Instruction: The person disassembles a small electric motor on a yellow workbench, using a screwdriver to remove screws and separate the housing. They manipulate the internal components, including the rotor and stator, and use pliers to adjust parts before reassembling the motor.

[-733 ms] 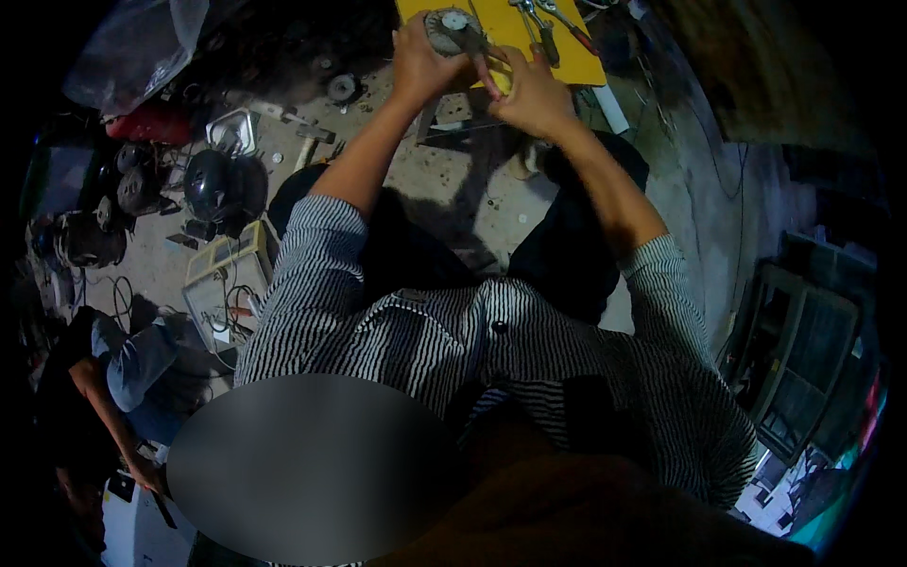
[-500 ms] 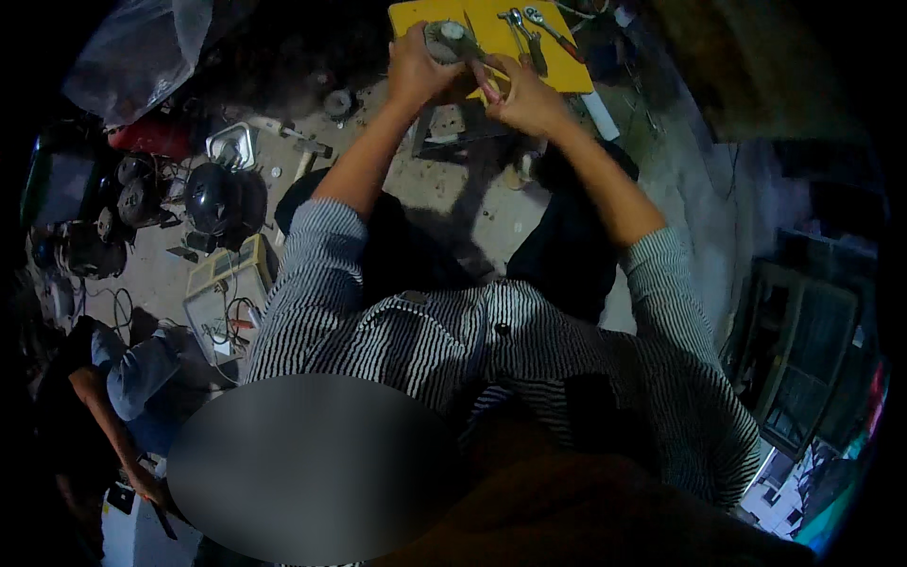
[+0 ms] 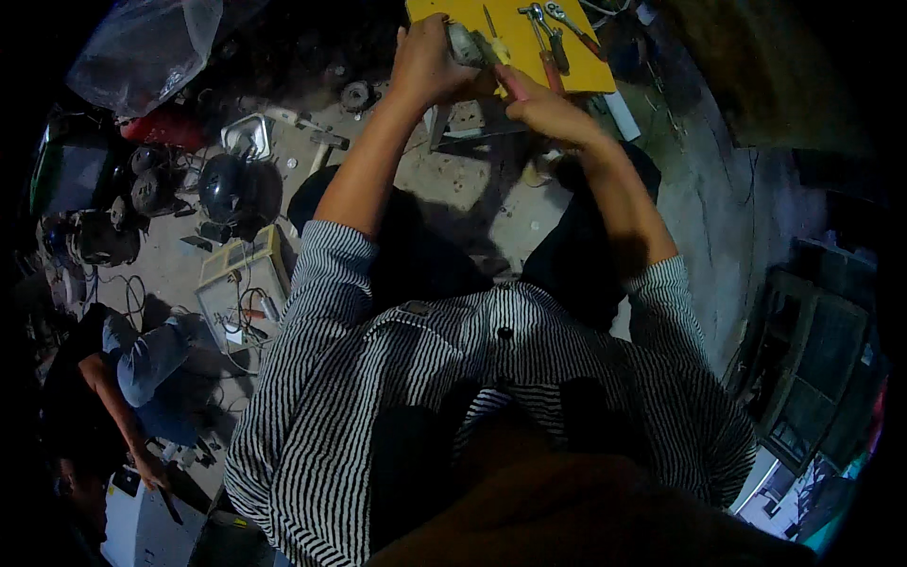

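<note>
At the top of the view, my left hand (image 3: 425, 66) is closed around a rounded grey metal part (image 3: 463, 44), over the left side of a yellow tabletop (image 3: 586, 74). My right hand (image 3: 557, 111) grips a tool with a reddish handle (image 3: 511, 83). Its greyish working end meets or overlaps the part's right side; which kind of tool it is I cannot make out. Just beyond lies a screwdriver (image 3: 489, 21) with a thin shaft. Farther right on the yellow top are a ratchet wrench (image 3: 572, 26) and a red-handled tool (image 3: 551, 68).
On the floor to the left are a hammer (image 3: 327, 142), a metal tray (image 3: 248, 137), a black rounded machine part (image 3: 222, 187) and a yellow-framed case (image 3: 244, 283) with cables. A co-worker's hand (image 3: 149, 470) is at a white box (image 3: 146, 524), lower left. A glass-fronted cabinet (image 3: 814, 364) stands right.
The whole view has shifted slightly, moving the scene rightward. My right hand has turned the reddish-handled tool against the grey part, and more of the tools on the yellow top shows.
</note>
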A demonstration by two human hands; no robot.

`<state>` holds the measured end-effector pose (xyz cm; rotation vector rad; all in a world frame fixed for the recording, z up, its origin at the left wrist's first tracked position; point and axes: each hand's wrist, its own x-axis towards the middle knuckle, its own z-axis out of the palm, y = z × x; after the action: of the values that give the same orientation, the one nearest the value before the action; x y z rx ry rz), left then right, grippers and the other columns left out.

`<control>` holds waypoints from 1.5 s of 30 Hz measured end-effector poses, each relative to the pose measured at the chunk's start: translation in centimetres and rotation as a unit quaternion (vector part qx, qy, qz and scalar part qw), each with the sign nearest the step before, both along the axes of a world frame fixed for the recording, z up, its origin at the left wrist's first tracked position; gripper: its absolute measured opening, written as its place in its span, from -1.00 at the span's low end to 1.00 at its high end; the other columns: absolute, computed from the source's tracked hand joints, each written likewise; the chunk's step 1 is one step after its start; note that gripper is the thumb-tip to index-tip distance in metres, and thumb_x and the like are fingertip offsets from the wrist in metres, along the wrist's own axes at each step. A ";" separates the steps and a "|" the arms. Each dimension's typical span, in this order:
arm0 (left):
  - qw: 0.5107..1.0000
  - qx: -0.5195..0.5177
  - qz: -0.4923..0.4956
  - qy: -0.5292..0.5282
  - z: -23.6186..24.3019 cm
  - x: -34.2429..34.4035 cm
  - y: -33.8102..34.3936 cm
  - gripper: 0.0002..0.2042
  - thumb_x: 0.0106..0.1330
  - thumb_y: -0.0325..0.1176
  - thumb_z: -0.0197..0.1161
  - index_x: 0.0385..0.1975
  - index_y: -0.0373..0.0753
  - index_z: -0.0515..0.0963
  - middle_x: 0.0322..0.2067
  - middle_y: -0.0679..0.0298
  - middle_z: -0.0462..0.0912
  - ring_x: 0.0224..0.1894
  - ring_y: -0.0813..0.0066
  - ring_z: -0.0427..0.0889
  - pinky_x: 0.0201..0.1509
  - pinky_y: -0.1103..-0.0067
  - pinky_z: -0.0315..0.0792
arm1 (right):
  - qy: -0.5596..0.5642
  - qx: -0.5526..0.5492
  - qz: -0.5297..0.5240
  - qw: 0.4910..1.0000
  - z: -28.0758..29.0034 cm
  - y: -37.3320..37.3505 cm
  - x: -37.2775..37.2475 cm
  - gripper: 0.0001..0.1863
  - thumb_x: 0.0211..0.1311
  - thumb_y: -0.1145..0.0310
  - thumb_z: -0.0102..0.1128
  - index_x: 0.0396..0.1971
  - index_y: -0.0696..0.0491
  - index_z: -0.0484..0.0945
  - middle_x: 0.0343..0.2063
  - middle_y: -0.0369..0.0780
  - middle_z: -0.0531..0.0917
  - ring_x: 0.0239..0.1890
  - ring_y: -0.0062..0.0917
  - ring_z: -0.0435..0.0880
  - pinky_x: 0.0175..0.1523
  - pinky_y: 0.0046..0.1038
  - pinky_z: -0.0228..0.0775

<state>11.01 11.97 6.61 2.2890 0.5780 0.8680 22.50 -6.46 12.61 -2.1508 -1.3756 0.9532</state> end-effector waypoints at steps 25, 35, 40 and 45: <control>0.967 -0.249 -0.045 -0.008 0.7 -0.9 2.2 -0.20 -0.08 -0.05 0.66 0.19 -0.29 0.54 -0.08 0.18 0.74 -0.12 0.44 0.72 -0.04 0.51 0.59 | 0.187 0.017 -0.180 0.966 2.2 -6.0 1.8 -0.26 0.37 0.35 0.13 0.52 -0.01 0.11 0.03 -0.17 0.57 -0.27 -0.50 0.64 -0.21 -0.53 0.52; 0.974 -0.218 -0.033 -0.040 -0.6 0.3 2.6 -0.19 -0.17 0.03 0.68 0.07 -0.39 0.59 -0.11 0.00 0.76 -0.09 0.23 0.78 0.01 0.37 0.65 | -0.359 0.072 -0.299 0.881 -8.8 -4.9 15.9 -0.19 0.22 -0.13 0.30 0.43 -0.17 0.30 0.07 0.10 0.59 0.19 0.04 0.54 0.22 0.04 0.39; 0.975 -0.217 -0.020 -0.054 -0.6 -0.4 2.2 -0.14 -0.19 0.07 0.69 0.09 -0.41 0.57 -0.12 -0.01 0.76 -0.10 0.20 0.78 0.02 0.37 0.64 | -0.407 0.049 -0.297 0.863 -8.8 -2.6 14.8 -0.25 0.17 -0.20 0.31 0.37 -0.32 0.39 0.10 0.04 0.58 0.16 0.02 0.55 0.24 0.01 0.36; 0.978 -0.209 -0.001 -0.025 -1.1 0.1 2.0 -0.03 -0.22 0.12 0.68 0.18 -0.41 0.50 -0.01 -0.04 0.71 -0.01 0.18 0.75 0.07 0.35 0.62 | -0.389 0.070 -0.319 0.862 -8.9 -3.2 14.5 -0.29 0.23 -0.17 0.28 0.36 -0.31 0.37 0.19 -0.02 0.48 0.26 -0.03 0.45 0.24 0.14 0.23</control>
<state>11.07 13.93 5.53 1.8809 0.6655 0.7214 37.03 -9.69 3.73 -2.7058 -0.8155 -0.3041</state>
